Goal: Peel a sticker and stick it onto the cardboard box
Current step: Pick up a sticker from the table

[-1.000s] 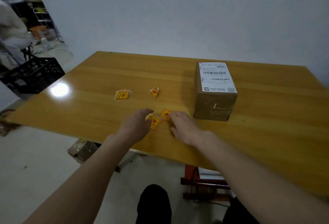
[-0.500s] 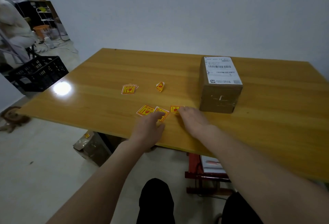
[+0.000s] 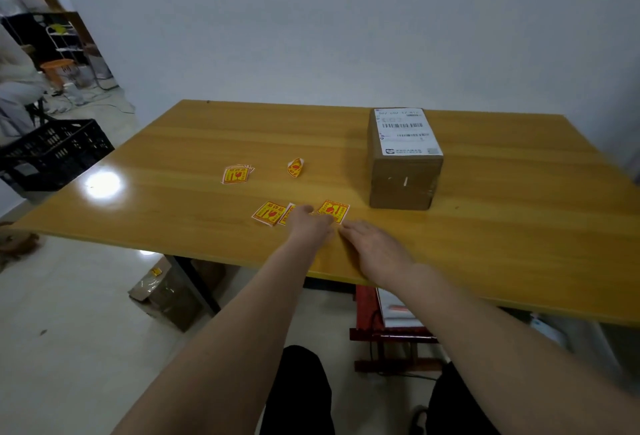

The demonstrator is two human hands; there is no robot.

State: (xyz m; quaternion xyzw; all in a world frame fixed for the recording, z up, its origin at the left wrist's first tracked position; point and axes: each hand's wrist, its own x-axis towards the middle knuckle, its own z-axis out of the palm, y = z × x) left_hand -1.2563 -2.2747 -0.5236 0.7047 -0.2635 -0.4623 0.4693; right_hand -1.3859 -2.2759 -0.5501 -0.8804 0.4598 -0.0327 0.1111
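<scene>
Reaching for stock | your left hand (image 3: pixel 309 223) rests on a middle sticker, grip not visible | your right hand (image 3: pixel 374 247) lies flat, holding nothing, beside the loose sticker (image 3: pixel 333 210), likely steadying it | cardboard box (image 3: pixel 403 171) stands near on the bench (image 3: pixel 502 227), unlabelled in front.

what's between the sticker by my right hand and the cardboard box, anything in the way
Nothing visible. The sticker lies flat just beyond the right hand, and only bare table separates it from the cardboard box. The other stickers lie to the left, off that path.
</scene>
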